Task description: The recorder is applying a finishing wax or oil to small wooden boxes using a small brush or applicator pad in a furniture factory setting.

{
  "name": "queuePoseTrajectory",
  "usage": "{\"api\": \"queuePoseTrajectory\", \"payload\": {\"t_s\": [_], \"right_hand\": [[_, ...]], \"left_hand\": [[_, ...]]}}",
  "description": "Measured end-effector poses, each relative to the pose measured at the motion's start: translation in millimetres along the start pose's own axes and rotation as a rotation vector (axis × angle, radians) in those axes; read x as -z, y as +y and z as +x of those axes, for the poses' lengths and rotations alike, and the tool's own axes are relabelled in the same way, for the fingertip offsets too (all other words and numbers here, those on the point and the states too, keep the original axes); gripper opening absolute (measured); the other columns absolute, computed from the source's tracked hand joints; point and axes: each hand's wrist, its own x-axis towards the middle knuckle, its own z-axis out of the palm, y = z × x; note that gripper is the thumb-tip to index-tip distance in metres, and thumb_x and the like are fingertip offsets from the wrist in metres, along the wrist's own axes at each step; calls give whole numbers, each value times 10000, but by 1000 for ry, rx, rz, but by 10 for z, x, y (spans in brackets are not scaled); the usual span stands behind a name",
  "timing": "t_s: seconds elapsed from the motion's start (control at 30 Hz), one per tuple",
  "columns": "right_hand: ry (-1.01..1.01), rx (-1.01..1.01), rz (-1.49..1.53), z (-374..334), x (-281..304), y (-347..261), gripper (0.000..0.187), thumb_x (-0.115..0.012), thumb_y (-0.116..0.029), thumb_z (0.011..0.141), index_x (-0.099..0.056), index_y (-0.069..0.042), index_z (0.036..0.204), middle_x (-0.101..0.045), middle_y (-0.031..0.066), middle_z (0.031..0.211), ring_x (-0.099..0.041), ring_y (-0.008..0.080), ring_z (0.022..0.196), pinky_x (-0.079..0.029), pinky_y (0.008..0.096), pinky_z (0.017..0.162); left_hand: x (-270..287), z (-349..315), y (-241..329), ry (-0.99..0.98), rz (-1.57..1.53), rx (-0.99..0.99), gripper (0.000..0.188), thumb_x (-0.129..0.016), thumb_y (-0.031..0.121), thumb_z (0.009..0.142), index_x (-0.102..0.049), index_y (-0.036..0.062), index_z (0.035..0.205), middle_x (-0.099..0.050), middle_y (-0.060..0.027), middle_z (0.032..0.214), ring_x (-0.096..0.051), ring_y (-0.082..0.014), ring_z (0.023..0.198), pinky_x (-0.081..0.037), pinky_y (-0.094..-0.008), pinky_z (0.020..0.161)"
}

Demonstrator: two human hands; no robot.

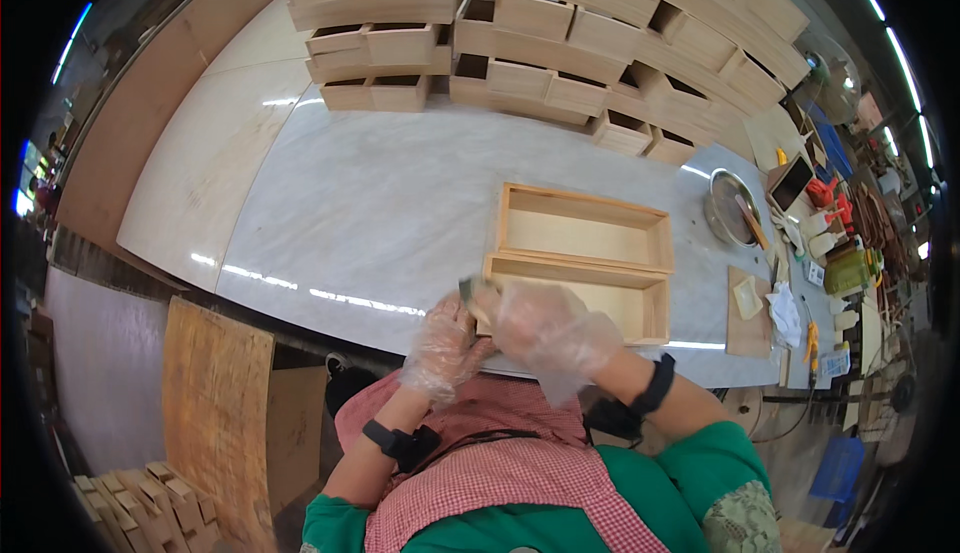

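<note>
Two shallow, open wooden boxes lie side by side on the grey table, a far one [590, 189] and a near one [655, 311]. My left hand [447, 351], in a clear plastic glove, grips the left end of the near box at its front corner. Over that same end, my right hand [555, 328], also gloved, is closed on a small pad [466, 289] with a dark green face and a paler side. Most of the pad is hidden by my fingers, and the hand covers part of the near box's front wall.
Stacked wooden drawer units [530, 18] with partly pulled drawers line the table's back. A metal bowl [722, 218] with a wooden-handled tool stands right, near a white cloth [785, 315], bottles and a yellow-handled tool [812, 343]. The table's front edge runs close to me.
</note>
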Motion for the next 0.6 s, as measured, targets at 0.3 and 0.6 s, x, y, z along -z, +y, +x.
{"api": "queuePoseTrajectory", "payload": {"t_s": [0.3,0.6], "right_hand": [[288,230,-120,37,-27,344,313,-527,-43,791,-574,-49,1101,-600,138,918,-618,274,770,-529,389,601],[87,104,16,-427,18,-122,318,-550,-82,833,-546,-12,1144,-590,127,766,-632,279,707,-522,366,583]], "left_hand": [[69,31,135,97,-150,23,593,-691,207,780,-467,30,1300,-479,-188,1320,-465,-358,1219,-387,-437,1029],[93,82,244,107,-358,104,530,-670,202,804,-493,14,1268,-554,-199,1221,-557,-353,1111,-464,-397,951]]}}
